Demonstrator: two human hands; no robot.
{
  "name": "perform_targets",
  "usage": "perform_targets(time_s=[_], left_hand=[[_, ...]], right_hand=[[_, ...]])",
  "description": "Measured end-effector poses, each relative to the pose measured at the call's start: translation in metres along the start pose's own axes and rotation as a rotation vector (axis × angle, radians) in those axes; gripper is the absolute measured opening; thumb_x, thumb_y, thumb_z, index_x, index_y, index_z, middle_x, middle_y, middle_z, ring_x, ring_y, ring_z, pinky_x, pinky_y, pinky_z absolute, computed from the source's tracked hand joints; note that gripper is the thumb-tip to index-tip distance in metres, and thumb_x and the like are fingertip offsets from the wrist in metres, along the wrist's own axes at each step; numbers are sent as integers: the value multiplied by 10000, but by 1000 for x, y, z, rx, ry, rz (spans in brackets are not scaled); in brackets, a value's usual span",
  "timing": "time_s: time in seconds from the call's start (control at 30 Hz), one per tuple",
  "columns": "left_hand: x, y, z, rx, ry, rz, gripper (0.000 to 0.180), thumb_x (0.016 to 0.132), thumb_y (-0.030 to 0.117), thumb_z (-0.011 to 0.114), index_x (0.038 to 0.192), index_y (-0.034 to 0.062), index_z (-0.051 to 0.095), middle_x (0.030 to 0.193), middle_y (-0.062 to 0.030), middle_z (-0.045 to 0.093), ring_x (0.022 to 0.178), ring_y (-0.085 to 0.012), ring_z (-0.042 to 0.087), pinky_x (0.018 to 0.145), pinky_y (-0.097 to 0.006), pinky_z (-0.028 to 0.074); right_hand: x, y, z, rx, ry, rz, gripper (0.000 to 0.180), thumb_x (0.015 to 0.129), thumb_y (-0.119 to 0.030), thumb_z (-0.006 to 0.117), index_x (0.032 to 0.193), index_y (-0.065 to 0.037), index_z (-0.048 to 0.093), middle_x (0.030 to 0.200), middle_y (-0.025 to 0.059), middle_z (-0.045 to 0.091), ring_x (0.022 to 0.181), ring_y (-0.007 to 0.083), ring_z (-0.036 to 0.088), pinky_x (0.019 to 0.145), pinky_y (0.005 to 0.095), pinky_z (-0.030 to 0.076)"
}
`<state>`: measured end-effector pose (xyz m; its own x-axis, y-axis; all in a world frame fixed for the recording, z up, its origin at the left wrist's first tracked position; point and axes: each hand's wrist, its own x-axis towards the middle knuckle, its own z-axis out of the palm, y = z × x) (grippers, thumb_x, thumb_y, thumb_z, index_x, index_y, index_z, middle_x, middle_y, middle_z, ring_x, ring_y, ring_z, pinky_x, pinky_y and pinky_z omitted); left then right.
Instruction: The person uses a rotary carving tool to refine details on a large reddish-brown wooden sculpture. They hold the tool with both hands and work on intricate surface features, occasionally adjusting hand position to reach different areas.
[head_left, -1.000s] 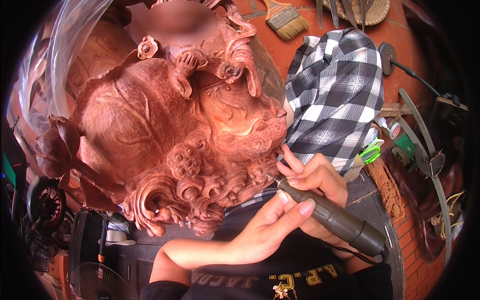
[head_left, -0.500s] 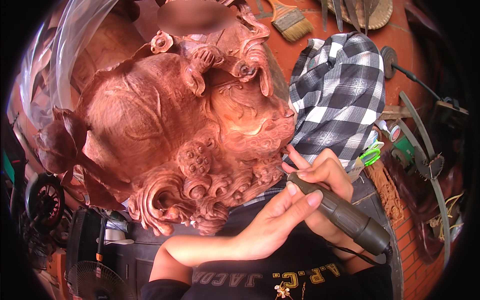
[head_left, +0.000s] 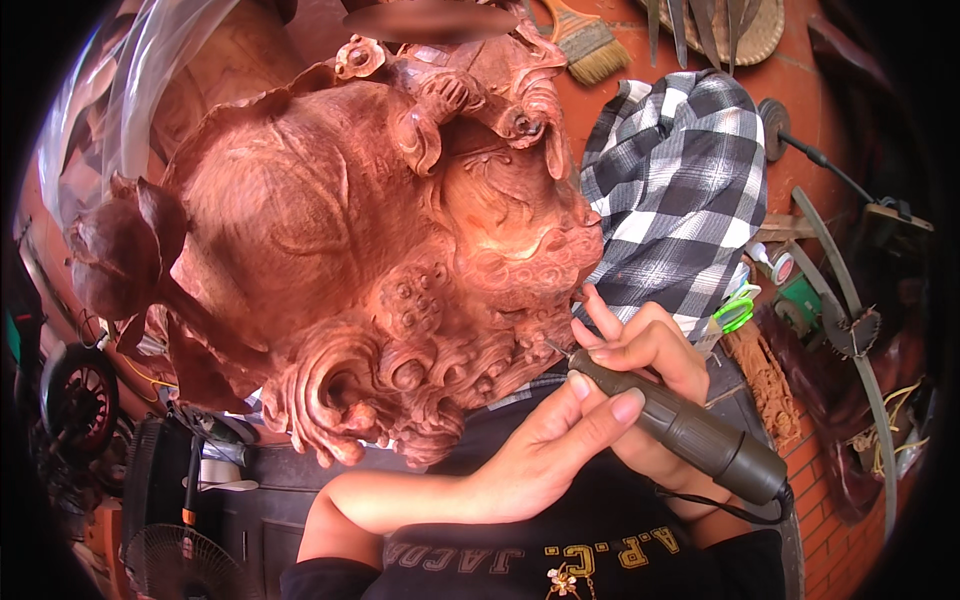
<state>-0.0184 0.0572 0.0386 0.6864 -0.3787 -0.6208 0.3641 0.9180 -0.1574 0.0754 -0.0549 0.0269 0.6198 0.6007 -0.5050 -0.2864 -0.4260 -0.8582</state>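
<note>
A large reddish-brown wood carving (head_left: 290, 200) with swirling waves, a seed pod and curled leaf edges lies in front of me, its right side by my hands. I hold a dark olive rotary tool (head_left: 690, 430) with both hands. My left hand (head_left: 545, 450) closes on its front part, thumb along the body. My right hand (head_left: 655, 360) wraps round it from the other side, with fingers stretched toward the carving's edge. A thin bit (head_left: 557, 349) points at the lower right waves; whether it touches the wood I cannot tell. A cord leaves the tool's rear.
A black-and-white checked cloth (head_left: 680, 190) lies right of the carving. Beyond it are a wide brush (head_left: 590, 50) and several metal blades (head_left: 700, 30). Green scissors (head_left: 735, 312) and a carved wood strip (head_left: 765, 375) sit at right. A fan (head_left: 190, 565) stands lower left.
The carving has shifted to the right and turned slightly. More of the tool's thin bit shows. Both hands keep their grip in nearly the same place.
</note>
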Motion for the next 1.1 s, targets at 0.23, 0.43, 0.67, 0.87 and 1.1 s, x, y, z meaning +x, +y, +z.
perform_targets(time_s=[0.23, 0.43, 0.67, 0.87, 1.1], left_hand=[[17, -9, 3, 53, 70, 44, 353, 1068, 266, 477, 1310, 11, 443, 1202, -4, 493, 1182, -76, 409, 1052, -260, 315], [12, -3, 8, 56, 87, 29, 322, 1068, 268, 476, 1268, 15, 467, 1187, -7, 493, 1161, -72, 417, 1037, -255, 326], [16, -18, 9, 46, 101, 108, 356, 1062, 291, 490, 1277, 7, 469, 1206, -37, 504, 1193, -92, 421, 1056, -278, 328], [47, -33, 17, 65, 177, 275, 372, 1050, 286, 515, 1263, -18, 488, 1264, -92, 515, 1241, -124, 432, 1096, -310, 316], [75, -42, 14, 109, 131, 437, 433, 1064, 284, 463, 1379, -10, 420, 1377, -109, 469, 1317, -146, 426, 1121, -329, 335]], right_hand=[[4, 2, -5, 99, 54, 113, 162, 846, 29, 680, 861, -7, 524, 810, 46, 474, 793, 130, 595, 1068, 544, 455], [5, 0, -4, 96, 28, 106, 158, 838, 23, 696, 864, -4, 543, 802, 44, 492, 782, 119, 594, 1077, 535, 449], [6, 7, -16, 161, -30, 74, 167, 817, 1, 737, 872, 10, 579, 858, 71, 540, 892, 193, 645, 1074, 522, 454], [20, 31, -27, 431, 17, 130, 207, 783, -21, 783, 842, -24, 585, 831, 65, 651, 827, 154, 672, 1063, 510, 460], [49, 55, -52, 586, -248, 172, 211, 774, 22, 778, 907, -8, 617, 895, 96, 700, 994, 218, 693, 960, 382, 543]])
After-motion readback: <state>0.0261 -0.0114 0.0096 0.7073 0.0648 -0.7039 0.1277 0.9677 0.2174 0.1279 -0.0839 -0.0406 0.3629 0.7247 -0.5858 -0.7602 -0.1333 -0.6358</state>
